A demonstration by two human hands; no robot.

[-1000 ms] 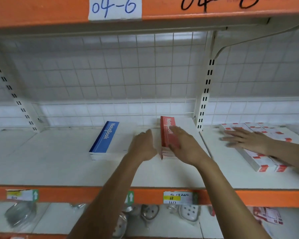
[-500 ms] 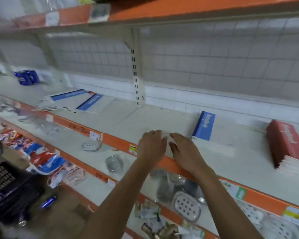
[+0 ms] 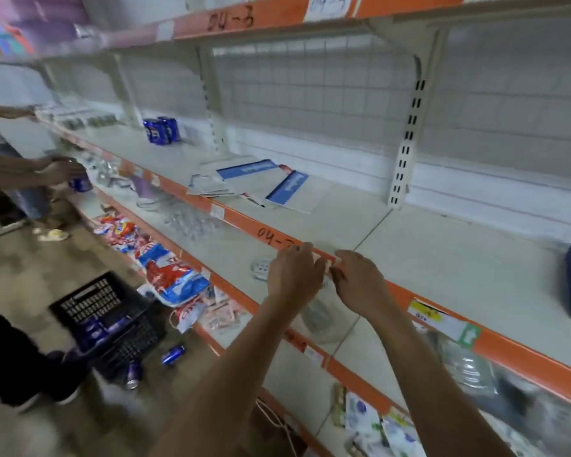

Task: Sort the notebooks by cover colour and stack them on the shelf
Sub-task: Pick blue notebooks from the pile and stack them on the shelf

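Left hand (image 3: 294, 275) and right hand (image 3: 360, 283) are hovering empty, fingers loose; splayed notebooks (image 3: 257, 184) at the shelf's (image 3: 442, 258) front edge are risking slipping off.

- White shelf (image 3: 442, 258) boards running from the far left to the near right, in several levels.
- Orange front rail (image 3: 534, 367) edging the middle level, with hand-written numbers and a yellow and white price label (image 3: 432, 316).
- Upper orange rail (image 3: 277, 14) overhead, marked "04-3".
- Pale slotted upright (image 3: 409, 127) and a curved bracket (image 3: 399, 37) under the top level.
- White wire grid (image 3: 310, 94) as back panel, a pale blurred wall (image 3: 491, 196) behind it.
- Grey-brown concrete floor (image 3: 23, 275) at lower left, scuffed and patchy.
- Black plastic crate (image 3: 93, 301) standing on that floor, near the bottom level.
- Soft, even indoor light.
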